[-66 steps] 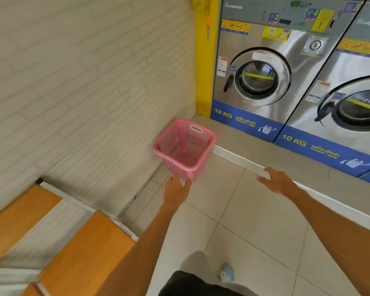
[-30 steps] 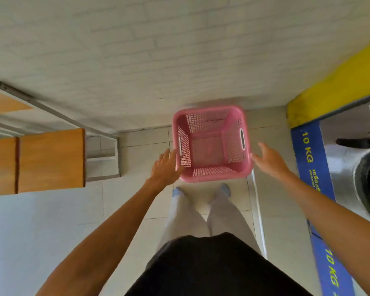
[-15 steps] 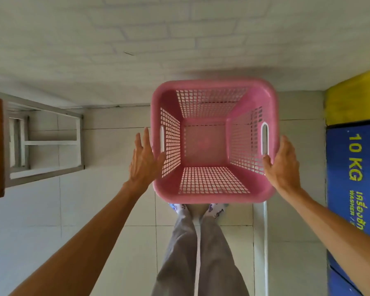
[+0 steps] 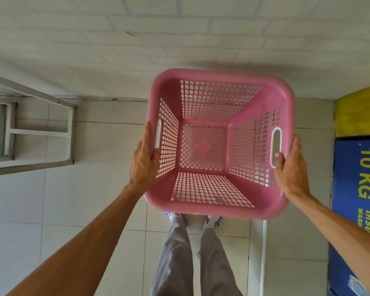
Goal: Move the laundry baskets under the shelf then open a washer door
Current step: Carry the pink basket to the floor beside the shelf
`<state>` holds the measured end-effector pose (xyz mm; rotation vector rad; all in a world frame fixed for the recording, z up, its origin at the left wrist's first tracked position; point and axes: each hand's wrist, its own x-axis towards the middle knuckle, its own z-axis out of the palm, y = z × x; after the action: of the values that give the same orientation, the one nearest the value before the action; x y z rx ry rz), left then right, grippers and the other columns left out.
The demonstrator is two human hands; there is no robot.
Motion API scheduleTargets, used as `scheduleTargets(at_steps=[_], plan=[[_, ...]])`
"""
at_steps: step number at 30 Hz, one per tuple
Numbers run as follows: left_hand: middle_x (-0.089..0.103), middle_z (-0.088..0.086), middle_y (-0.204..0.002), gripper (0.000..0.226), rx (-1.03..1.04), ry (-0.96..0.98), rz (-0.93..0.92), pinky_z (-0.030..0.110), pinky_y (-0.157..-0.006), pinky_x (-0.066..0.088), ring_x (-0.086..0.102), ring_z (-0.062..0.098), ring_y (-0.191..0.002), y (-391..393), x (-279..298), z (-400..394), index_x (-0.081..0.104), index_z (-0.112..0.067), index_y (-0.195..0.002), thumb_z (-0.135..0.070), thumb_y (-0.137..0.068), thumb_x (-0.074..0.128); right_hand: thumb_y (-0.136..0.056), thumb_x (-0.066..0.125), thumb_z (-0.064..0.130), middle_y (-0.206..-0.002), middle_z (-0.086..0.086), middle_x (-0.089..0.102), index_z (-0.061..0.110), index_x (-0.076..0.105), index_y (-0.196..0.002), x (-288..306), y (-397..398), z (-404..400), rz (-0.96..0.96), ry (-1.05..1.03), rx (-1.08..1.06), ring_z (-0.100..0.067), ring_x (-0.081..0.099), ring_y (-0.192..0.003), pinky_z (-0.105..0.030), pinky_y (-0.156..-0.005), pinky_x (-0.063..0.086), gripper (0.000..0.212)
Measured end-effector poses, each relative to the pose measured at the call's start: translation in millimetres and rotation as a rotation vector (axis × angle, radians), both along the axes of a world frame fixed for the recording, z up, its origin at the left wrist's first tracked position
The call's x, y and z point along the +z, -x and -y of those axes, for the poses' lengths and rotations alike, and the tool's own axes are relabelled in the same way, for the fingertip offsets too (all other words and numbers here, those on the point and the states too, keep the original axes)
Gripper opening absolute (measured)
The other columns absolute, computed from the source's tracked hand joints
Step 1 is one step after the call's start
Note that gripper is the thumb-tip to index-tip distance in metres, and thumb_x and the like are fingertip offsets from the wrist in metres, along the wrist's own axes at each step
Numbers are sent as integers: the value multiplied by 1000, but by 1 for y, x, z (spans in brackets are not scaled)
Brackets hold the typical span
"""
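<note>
I look straight down into an empty pink mesh laundry basket (image 4: 219, 86) held above my feet, close to the white brick wall. My left hand (image 4: 144, 160) grips its left rim beside the white handle slot. My right hand (image 4: 291, 167) grips the right rim, with a finger through that side's handle slot. The metal frame of the shelf (image 4: 71, 133) stands at the left. Only the blue base panel of a washer (image 4: 359, 189), marked 10 KG, shows at the right edge; its door is out of view.
A yellow panel (image 4: 359, 112) sits in the corner above the washer's blue base. A raised white floor edge (image 4: 264, 253) runs along the washer side. My legs and patterned shoes (image 4: 214, 221) are below the basket on the tiled floor.
Both hands have closed on the basket's side rims. The basket now appears larger and nearer to the camera.
</note>
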<state>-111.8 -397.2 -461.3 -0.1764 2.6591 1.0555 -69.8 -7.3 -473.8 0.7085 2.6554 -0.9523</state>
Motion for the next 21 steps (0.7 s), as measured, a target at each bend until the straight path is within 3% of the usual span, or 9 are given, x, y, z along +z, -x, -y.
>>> scheduleTargets(at_steps=[2, 4, 7, 9, 10, 12, 16, 19, 21], plan=[[56, 12, -132, 67, 2, -4, -30, 43, -68, 62, 69, 22, -89, -7, 23, 4, 4, -26, -161, -25, -106, 42, -105, 45, 27, -120, -16, 61, 26, 17, -157, 19, -6, 4, -19, -15, -11, -17, 69, -72, -23, -44, 56, 59], [56, 12, -133, 66, -4, 31, -63, 22, -60, 58, 66, 10, -78, -14, 55, 14, 6, -27, -161, -26, -106, 42, -105, 49, 26, -113, -10, 64, 25, 19, -158, 52, -13, 12, -49, 0, -2, 0, 64, -62, -8, -36, 44, 61], [50, 13, -142, 69, 18, 26, -77, -2, -51, 41, 57, -6, -76, -30, 123, 34, 6, -28, -161, -18, -105, 44, -102, 58, 22, -102, -2, 65, 18, 26, -157, 126, -24, 23, -94, 43, 45, 12, 62, -56, 3, -43, 38, 64], [40, 12, -152, 70, 48, -15, -87, -7, -57, 41, 58, -3, -88, -48, 181, 45, 6, -30, -161, -16, -104, 45, -100, 60, 23, -113, -10, 70, 14, 27, -157, 183, -31, 29, -108, 43, 90, 1, 65, -69, -4, -59, 48, 67], [35, 10, -157, 70, 61, -27, -102, -7, -60, 41, 57, 0, -97, -58, 210, 49, 5, -31, -161, -18, -104, 44, -100, 60, 24, -119, -13, 70, 13, 28, -158, 211, -33, 32, -123, 49, 102, -11, 68, -78, -15, -66, 54, 67], [31, 5, -160, 70, 87, -42, -124, -4, -64, 45, 58, 2, -106, -78, 270, 56, 4, -36, -160, -30, -102, 42, -98, 62, 24, -118, -5, 70, 17, 32, -156, 266, -37, 37, -174, 76, 120, -10, 68, -85, -26, -75, 57, 65], [35, 8, -158, 71, 196, -29, -134, 12, -83, 49, 57, 5, -117, -128, 375, 70, 6, -35, -160, -35, -98, 40, -94, 67, 19, -110, 9, 67, 26, 45, -147, 362, -48, 50, -261, 188, 161, 23, 62, -83, 4, -67, 46, 58], [36, 10, -159, 74, 301, 27, -173, 34, -97, 44, 50, 24, -131, -166, 426, 87, 10, -33, -160, -24, -97, 48, -92, 68, 20, -114, 8, 70, 31, 47, -148, 414, -49, 66, -274, 254, 223, 16, 66, -86, 2, -67, 48, 60], [39, 10, -156, 74, 367, 52, -198, 34, -97, 42, 50, 18, -128, -190, 451, 99, 13, -32, -160, -25, -96, 50, -92, 70, 21, -120, 4, 72, 32, 45, -150, 441, -49, 81, -282, 276, 265, 1, 70, -91, -5, -73, 52, 64]])
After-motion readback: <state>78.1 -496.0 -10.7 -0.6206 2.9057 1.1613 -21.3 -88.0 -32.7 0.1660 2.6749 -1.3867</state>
